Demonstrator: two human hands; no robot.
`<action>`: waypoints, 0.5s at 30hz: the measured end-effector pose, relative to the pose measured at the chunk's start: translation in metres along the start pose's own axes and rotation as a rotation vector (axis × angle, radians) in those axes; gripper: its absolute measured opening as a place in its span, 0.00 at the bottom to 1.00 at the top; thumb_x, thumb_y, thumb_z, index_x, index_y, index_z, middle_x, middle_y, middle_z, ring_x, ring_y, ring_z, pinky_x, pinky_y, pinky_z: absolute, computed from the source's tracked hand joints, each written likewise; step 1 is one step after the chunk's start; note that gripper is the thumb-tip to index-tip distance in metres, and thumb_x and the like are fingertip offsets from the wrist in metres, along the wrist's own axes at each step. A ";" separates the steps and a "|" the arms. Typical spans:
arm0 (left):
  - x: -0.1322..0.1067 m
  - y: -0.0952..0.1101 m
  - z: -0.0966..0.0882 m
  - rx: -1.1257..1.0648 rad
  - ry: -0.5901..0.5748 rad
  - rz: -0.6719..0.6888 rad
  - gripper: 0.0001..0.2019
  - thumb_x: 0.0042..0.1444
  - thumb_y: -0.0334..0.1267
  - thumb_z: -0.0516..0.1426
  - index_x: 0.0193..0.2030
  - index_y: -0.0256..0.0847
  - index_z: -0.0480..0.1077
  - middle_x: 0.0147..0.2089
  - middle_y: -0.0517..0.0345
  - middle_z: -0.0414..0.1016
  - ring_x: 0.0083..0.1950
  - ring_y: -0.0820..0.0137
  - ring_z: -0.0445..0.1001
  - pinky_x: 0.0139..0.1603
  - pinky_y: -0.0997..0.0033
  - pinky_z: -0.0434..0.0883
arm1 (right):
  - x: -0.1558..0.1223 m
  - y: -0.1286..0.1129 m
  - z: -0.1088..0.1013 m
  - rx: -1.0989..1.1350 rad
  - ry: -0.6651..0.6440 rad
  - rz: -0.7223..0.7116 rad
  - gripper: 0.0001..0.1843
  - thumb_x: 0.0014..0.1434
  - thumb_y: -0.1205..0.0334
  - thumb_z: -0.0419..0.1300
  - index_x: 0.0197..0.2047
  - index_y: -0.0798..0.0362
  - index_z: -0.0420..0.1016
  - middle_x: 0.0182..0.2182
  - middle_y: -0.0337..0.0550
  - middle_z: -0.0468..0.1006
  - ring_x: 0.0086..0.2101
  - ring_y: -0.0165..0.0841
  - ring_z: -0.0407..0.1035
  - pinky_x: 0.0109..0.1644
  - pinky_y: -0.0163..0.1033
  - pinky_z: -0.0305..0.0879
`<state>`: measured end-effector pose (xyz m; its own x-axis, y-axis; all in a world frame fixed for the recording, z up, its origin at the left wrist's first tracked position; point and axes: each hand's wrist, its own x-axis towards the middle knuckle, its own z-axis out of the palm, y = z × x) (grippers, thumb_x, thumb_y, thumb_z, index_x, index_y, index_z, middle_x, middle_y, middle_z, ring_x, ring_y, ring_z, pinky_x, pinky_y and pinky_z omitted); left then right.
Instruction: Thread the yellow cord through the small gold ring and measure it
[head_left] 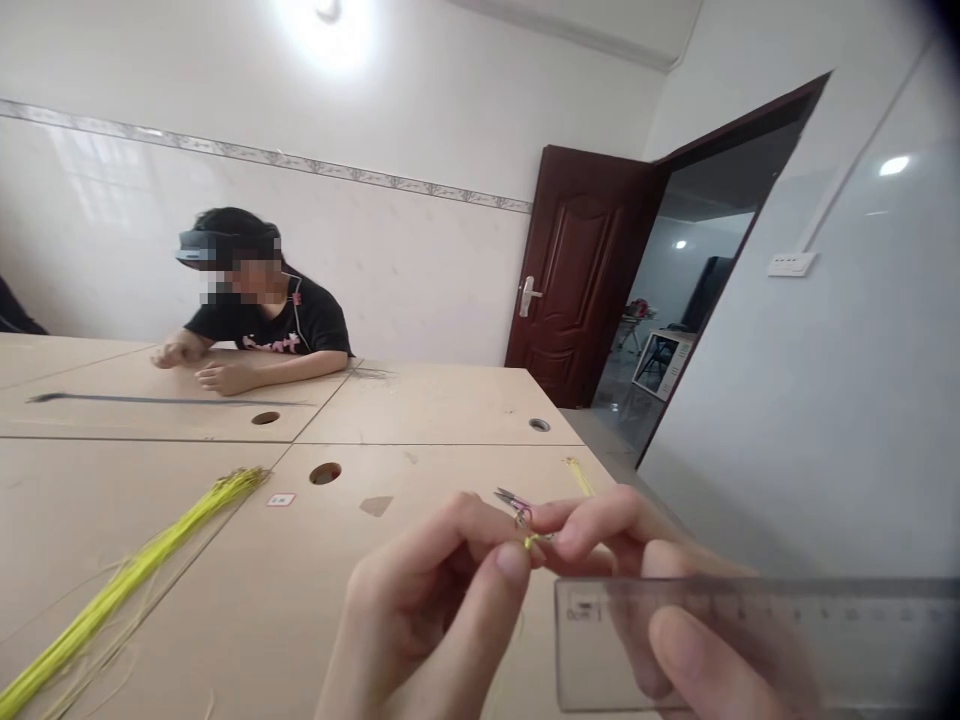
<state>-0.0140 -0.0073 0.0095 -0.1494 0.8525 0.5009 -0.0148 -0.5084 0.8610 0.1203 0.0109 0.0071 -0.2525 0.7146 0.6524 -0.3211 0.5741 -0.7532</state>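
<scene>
Across a white-tiled room (405, 280), a dark red wooden door (581, 270) stands ajar beyond long pale laminate tables (442, 410) pierced by round cable holes. At the far side sits a co-worker in a black printed T-shirt (274, 325), both hands lying loosely on the tabletop near a long dark strand (165, 400). Nearer, a thick bundle of bright yellow thread (127, 590) lies slantwise, close to a small white tag with a red edge (280, 500) whose writing is too small to read. A clear plastic ruler (750, 640) crosses the lower right of the view, its scale blurred beyond reading; it seems to be held in the right hand (622, 540), though that grip is hard to make out. That hand's fingertips (577, 515) meet the left hand (427, 600), and together they pinch a tiny metal-tipped piece with a pink loop (517, 510) and a short end of yellow thread (537, 541) in the air above the table. The piece is too small to identify surely. It looks light and fiddly, the thread limp and apt to slip, so fingertip pads at the looped end look the surest hold.
</scene>
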 end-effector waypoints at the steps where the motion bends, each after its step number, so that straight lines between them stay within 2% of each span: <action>1: 0.000 0.001 0.002 -0.037 0.013 -0.026 0.11 0.54 0.33 0.54 0.21 0.42 0.67 0.18 0.67 0.57 0.21 0.78 0.56 0.20 0.83 0.58 | 0.000 0.000 -0.001 0.010 -0.007 0.008 0.10 0.59 0.59 0.54 0.37 0.43 0.78 0.38 0.43 0.74 0.47 0.38 0.69 0.49 0.40 0.71; 3: 0.000 0.002 0.005 -0.085 0.030 -0.046 0.12 0.54 0.33 0.54 0.20 0.41 0.66 0.19 0.66 0.56 0.21 0.78 0.55 0.21 0.82 0.57 | 0.001 0.001 -0.004 0.061 -0.031 0.032 0.10 0.60 0.60 0.53 0.38 0.43 0.77 0.39 0.43 0.74 0.47 0.39 0.70 0.46 0.41 0.73; 7: -0.001 0.003 0.004 -0.078 -0.061 -0.063 0.12 0.57 0.33 0.53 0.22 0.40 0.65 0.20 0.66 0.56 0.23 0.77 0.55 0.21 0.80 0.56 | 0.003 0.001 -0.007 0.094 -0.060 0.074 0.08 0.58 0.60 0.55 0.35 0.44 0.77 0.38 0.43 0.75 0.43 0.41 0.72 0.39 0.42 0.75; 11: -0.001 0.000 0.000 -0.049 -0.116 -0.070 0.11 0.59 0.34 0.52 0.24 0.41 0.65 0.21 0.66 0.57 0.23 0.77 0.55 0.23 0.80 0.56 | 0.003 0.002 -0.011 0.043 -0.004 0.160 0.11 0.58 0.55 0.54 0.37 0.46 0.77 0.35 0.45 0.76 0.41 0.42 0.73 0.43 0.47 0.73; 15: -0.002 -0.001 -0.001 -0.023 -0.141 -0.038 0.10 0.59 0.33 0.52 0.25 0.42 0.66 0.21 0.65 0.59 0.23 0.76 0.55 0.22 0.79 0.57 | 0.002 0.003 -0.014 0.080 -0.083 0.086 0.11 0.60 0.58 0.53 0.38 0.47 0.78 0.36 0.43 0.74 0.42 0.36 0.71 0.49 0.41 0.71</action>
<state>-0.0150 -0.0084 0.0076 -0.0083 0.8792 0.4764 -0.0407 -0.4763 0.8783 0.1318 0.0200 0.0046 -0.3553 0.7224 0.5933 -0.3661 0.4764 -0.7994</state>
